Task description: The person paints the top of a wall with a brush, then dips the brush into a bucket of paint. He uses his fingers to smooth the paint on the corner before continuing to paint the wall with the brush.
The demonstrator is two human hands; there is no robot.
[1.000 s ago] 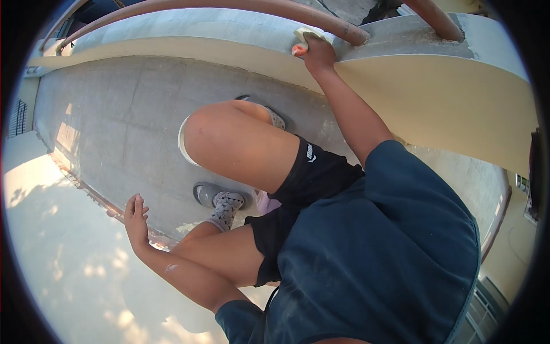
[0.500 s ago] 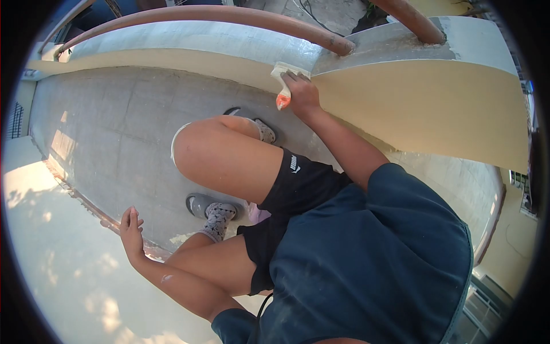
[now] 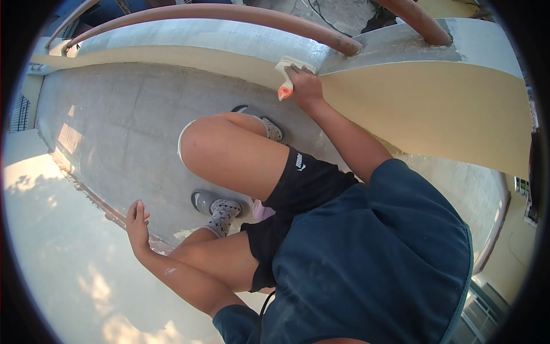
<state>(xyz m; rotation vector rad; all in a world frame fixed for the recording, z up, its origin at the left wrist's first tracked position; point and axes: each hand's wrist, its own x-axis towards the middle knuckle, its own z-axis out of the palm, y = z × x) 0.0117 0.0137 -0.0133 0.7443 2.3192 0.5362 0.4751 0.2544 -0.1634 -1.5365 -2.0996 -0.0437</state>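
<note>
My right hand (image 3: 306, 87) is closed around a paintbrush (image 3: 285, 70) with a pale handle and an orange end. The brush is against the top inner edge of a low curved wall (image 3: 424, 106), whose inner face is cream. My fingers hide part of the brush, and its bristles cannot be made out clearly. My left hand (image 3: 137, 225) hangs in the air beside my bent leg, holding nothing, its fingers loosely bent and apart.
A brown metal railing (image 3: 240, 12) runs along the wall's top, and a brown post (image 3: 421, 26) rises farther right. Grey floor (image 3: 126, 137) lies under my slippered feet. A pale wall (image 3: 51, 241) with sun patches stands on the left.
The brush and my right hand have shifted slightly up along the wall's edge. My left hand has turned a little, with its fingers more bent. The whole view has drifted slightly.
</note>
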